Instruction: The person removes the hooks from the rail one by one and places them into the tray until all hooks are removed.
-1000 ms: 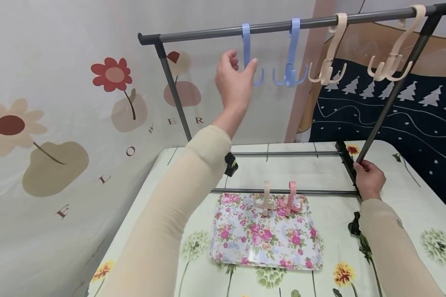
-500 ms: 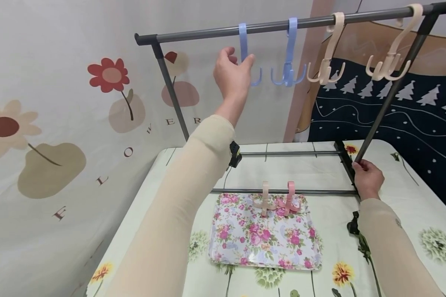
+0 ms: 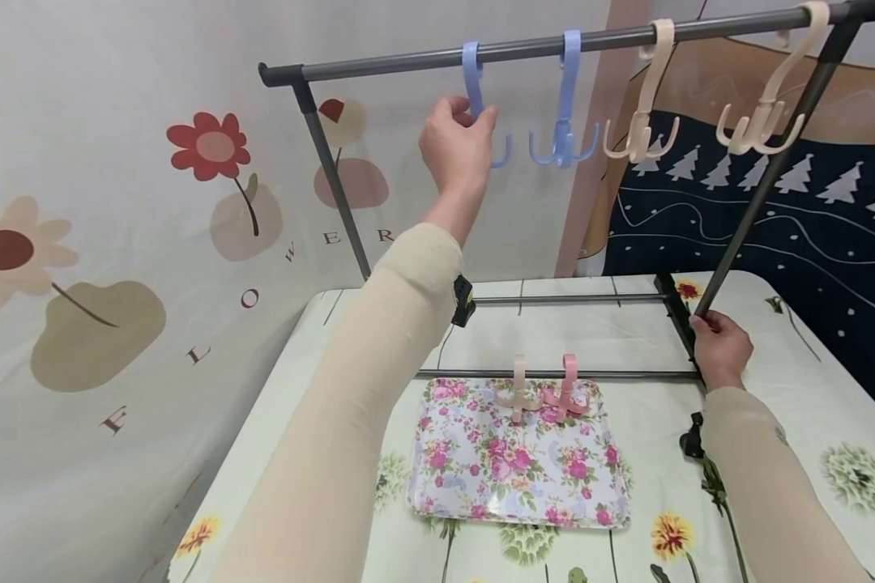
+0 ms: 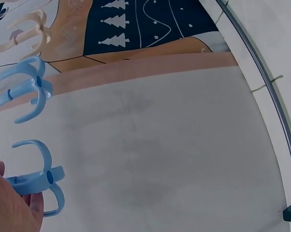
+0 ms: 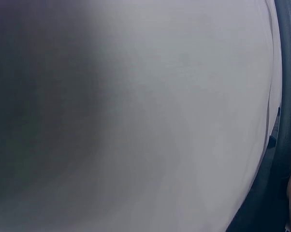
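In the head view, a person's left hand [image 3: 455, 146] pinched the stem of the leftmost blue four-prong hook [image 3: 472, 73], hung from a gray rail [image 3: 401, 61]; the right hand [image 3: 722, 348] gripped a slanted post [image 3: 744, 214] at desk [image 3: 554, 328] level. The step appeared to be adjusting that hook, the next move likely calling for a steady post. In the left wrist view, the prongs stood bare. In the right wrist view, the hand's edge showed beside a dark tube [image 5: 286, 96], its grip impossible to tell.

The table [image 3: 656, 421] bears a rack [image 3: 521, 52] and floral tray [image 3: 518, 478].
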### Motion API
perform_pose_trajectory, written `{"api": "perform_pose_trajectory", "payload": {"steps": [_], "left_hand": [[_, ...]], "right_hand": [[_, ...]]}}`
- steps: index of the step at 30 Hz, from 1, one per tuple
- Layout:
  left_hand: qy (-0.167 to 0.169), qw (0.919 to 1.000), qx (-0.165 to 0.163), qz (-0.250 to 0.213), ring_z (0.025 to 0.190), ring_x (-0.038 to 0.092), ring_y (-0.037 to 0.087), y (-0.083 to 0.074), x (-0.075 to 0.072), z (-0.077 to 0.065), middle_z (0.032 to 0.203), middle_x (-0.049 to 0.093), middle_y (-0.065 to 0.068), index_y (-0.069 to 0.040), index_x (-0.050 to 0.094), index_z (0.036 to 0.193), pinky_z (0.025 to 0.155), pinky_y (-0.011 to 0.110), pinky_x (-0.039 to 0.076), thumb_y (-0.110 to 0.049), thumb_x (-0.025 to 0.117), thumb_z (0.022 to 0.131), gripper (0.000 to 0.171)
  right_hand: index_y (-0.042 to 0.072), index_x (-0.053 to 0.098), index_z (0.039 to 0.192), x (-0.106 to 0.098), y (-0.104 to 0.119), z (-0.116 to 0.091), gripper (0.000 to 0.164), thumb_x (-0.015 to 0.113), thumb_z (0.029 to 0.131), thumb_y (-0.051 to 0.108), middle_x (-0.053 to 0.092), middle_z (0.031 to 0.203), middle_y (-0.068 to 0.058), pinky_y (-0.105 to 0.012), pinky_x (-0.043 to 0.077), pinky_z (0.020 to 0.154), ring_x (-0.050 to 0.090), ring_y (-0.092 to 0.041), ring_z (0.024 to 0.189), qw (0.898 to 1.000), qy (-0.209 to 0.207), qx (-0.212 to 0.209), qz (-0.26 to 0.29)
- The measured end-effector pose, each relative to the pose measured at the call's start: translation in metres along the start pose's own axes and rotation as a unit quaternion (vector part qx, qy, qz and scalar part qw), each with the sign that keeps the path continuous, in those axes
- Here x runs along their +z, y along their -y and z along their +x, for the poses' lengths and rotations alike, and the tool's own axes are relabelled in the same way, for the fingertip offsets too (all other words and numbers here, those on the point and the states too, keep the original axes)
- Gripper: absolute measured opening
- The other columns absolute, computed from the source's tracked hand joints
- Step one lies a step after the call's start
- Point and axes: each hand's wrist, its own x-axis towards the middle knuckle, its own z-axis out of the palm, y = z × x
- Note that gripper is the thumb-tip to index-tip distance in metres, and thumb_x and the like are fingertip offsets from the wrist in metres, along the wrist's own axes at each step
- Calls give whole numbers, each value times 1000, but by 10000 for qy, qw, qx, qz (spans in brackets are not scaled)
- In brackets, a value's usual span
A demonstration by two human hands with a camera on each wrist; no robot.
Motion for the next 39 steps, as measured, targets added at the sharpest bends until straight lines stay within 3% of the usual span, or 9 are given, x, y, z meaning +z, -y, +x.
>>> {"api": "perform_pose_trajectory", "payload": {"steps": [16,23,29,39], "left_hand": [[-53,9994,20,350,90,64,9,2,1,6,101,70,-1,-11,69,110,78,20,50,-23,73,92,22],[-242,9980,281,517,88,64,10,4,-2,8,97,72,0,-9,71,104,76,20,48,-20,74,90,18],[-384,9961,455,658,87,63,11,-5,-10,16,95,72,-1,-10,72,101,77,21,46,-21,72,92,14],[-467,9945,425,831,88,63,10,-17,-20,24,97,72,-2,-11,72,102,78,21,45,-23,71,92,15]], "right_hand": [[5,57,139,0,1,-1,46,48,104,34,60,131,-16,-26,40,74,52,-23,101,10000,22,-6,19],[6,57,139,1,3,-1,45,49,104,34,60,130,-15,-25,40,73,51,-20,98,9999,17,91,86],[5,58,138,2,2,0,45,48,104,33,61,128,-16,-24,39,70,52,-23,100,10000,-21,-7,13],[6,58,137,3,2,-1,45,49,104,35,60,126,-14,-24,39,72,50,-19,95,10000,-6,8,64]]}}
